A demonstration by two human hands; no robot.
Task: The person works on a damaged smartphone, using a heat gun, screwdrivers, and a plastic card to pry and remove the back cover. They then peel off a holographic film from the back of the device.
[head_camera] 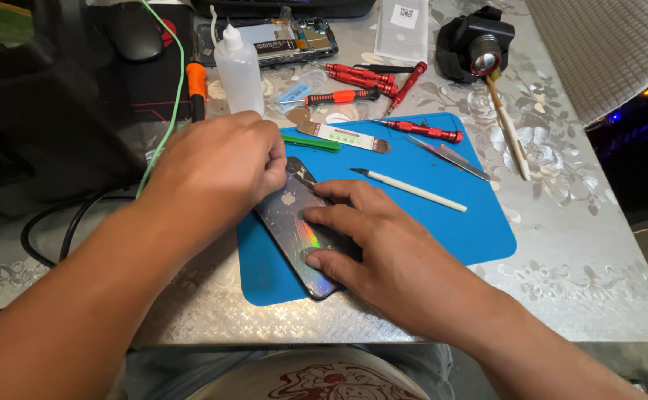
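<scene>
A dark phone (294, 222) lies back side up on a blue work mat (428, 222), its glossy back showing rainbow glints. My left hand (216, 167) covers the phone's upper left edge, fingers curled down against it. My right hand (372, 241) lies flat along the phone's right side, with the thumb and forefinger pressing on its back. Whether a small tool sits under the left fingers is hidden.
On the mat lie a white-handled blade (413, 190), metal tweezers (450, 157), a red screwdriver (424, 131) and a green pry tool (311, 142). Behind are more red screwdrivers (361, 74), a squeeze bottle (239, 70), an opened phone (272, 41), a black head lamp (476, 46) and a brush (509, 130).
</scene>
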